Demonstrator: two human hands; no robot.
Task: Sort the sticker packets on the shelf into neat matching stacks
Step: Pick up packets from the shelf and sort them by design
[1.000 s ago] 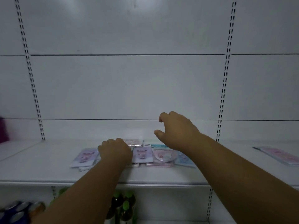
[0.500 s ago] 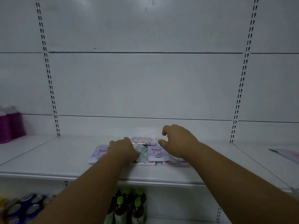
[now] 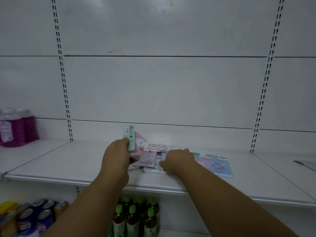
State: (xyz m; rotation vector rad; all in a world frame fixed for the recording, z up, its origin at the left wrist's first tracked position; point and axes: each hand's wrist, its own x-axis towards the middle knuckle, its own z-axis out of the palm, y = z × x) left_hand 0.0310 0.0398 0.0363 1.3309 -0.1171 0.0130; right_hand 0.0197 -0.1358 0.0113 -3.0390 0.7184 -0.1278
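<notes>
My left hand (image 3: 118, 154) grips a pink sticker packet (image 3: 139, 142) with a mint header, raised on edge above the white shelf (image 3: 68, 166). My right hand (image 3: 177, 159) rests palm down on the loose pile of sticker packets (image 3: 150, 159) in the shelf's middle, fingertips on a packet near the front. A pink packet (image 3: 204, 162) and a blue packet (image 3: 220, 165) lie flat just right of that hand. One shiny packet (image 3: 158, 147) lies at the back of the pile. Whether the right fingers pinch a packet is hidden.
Purple bottles (image 3: 15, 128) stand at the shelf's far left. Another packet (image 3: 306, 164) lies on the neighbouring shelf section at far right. Below are green-capped bottles (image 3: 135, 218) and cans (image 3: 32, 216). Slotted uprights (image 3: 64, 82) run up the back panel.
My left hand has lifted a pink packet off the pile and turned it upright. My right hand has dropped onto the packets. The camera has moved closer and leftward.
</notes>
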